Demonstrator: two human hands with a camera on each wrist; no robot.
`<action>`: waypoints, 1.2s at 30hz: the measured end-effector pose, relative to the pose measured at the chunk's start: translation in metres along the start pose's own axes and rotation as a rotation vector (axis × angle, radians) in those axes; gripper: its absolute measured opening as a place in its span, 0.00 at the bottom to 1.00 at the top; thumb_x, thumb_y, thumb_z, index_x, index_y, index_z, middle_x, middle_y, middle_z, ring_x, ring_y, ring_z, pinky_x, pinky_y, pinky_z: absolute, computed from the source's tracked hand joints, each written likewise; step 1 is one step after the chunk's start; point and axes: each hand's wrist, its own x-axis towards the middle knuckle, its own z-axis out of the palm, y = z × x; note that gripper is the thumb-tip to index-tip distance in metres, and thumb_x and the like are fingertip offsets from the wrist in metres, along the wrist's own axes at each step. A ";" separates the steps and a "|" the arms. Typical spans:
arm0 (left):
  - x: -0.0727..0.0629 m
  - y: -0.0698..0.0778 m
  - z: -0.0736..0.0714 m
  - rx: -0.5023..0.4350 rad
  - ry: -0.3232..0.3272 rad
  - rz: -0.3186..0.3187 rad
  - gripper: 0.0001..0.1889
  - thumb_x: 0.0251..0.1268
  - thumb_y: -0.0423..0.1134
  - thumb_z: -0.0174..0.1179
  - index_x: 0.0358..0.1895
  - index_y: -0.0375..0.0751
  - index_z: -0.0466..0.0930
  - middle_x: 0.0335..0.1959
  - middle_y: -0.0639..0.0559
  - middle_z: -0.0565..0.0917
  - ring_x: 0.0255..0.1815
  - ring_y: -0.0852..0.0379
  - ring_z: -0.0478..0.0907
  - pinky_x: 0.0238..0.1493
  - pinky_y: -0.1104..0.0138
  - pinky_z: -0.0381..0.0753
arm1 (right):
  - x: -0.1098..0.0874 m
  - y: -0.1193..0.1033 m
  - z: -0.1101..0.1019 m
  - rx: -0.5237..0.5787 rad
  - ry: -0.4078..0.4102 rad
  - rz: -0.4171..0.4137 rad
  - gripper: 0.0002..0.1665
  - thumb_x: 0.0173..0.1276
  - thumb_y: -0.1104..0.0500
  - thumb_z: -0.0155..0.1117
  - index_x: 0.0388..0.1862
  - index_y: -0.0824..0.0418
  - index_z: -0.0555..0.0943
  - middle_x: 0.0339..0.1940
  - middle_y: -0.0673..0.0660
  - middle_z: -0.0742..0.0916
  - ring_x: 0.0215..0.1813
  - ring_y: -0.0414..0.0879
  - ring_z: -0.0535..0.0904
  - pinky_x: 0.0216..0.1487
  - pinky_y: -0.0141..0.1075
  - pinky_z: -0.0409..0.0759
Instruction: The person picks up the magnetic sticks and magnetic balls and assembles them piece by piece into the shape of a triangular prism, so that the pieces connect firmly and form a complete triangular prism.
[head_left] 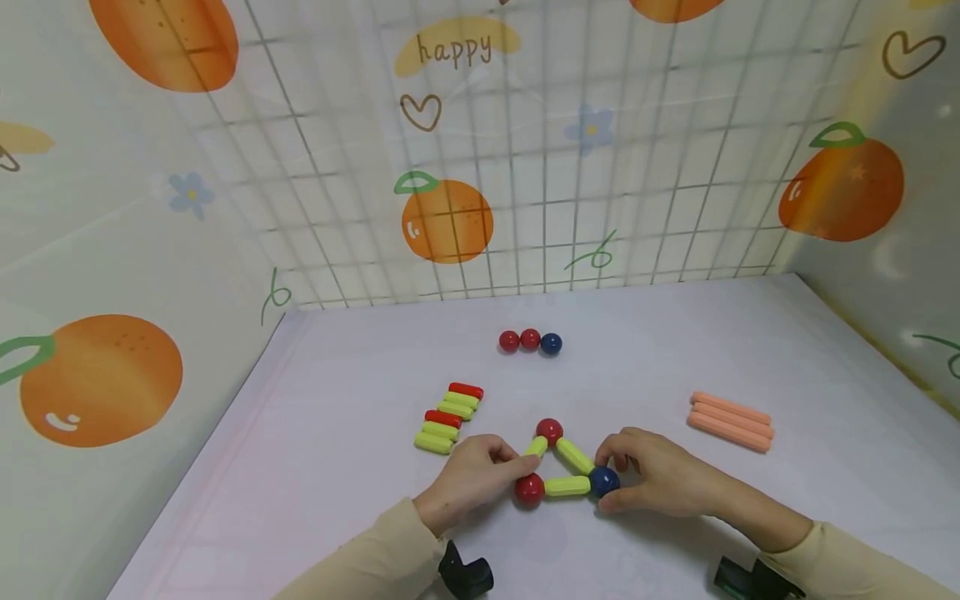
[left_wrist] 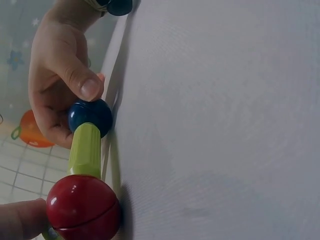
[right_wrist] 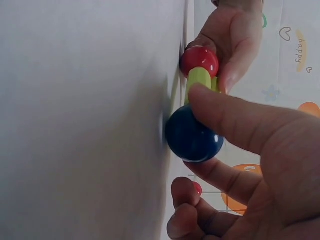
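A triangle of yellow-green rods (head_left: 567, 486) joined by balls lies on the table. Its corners are a near red ball (head_left: 529, 490), a far red ball (head_left: 550, 431) and a blue ball (head_left: 603, 481). My left hand (head_left: 480, 477) holds the triangle's left side, thumb beside the near red ball; its other fingertips are partly hidden. From the right, my right hand (head_left: 663, 475) pinches the blue ball between thumb and fingers. The right wrist view shows that thumb lying over the blue ball (right_wrist: 192, 135) and the end of a rod.
Short red and yellow-green rods (head_left: 442, 429) lie in a row left of the triangle. Behind it sit two red balls and a blue one (head_left: 551, 343). Several long orange rods (head_left: 731, 421) lie at right. A patterned curtain (head_left: 525, 167) over a grid closes the back.
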 end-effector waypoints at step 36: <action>-0.003 0.001 -0.001 0.123 -0.105 0.139 0.17 0.61 0.56 0.65 0.37 0.45 0.89 0.32 0.55 0.79 0.38 0.56 0.72 0.34 0.63 0.73 | 0.000 0.001 0.002 -0.002 0.014 -0.020 0.23 0.53 0.42 0.77 0.44 0.48 0.79 0.33 0.48 0.76 0.36 0.39 0.68 0.33 0.30 0.64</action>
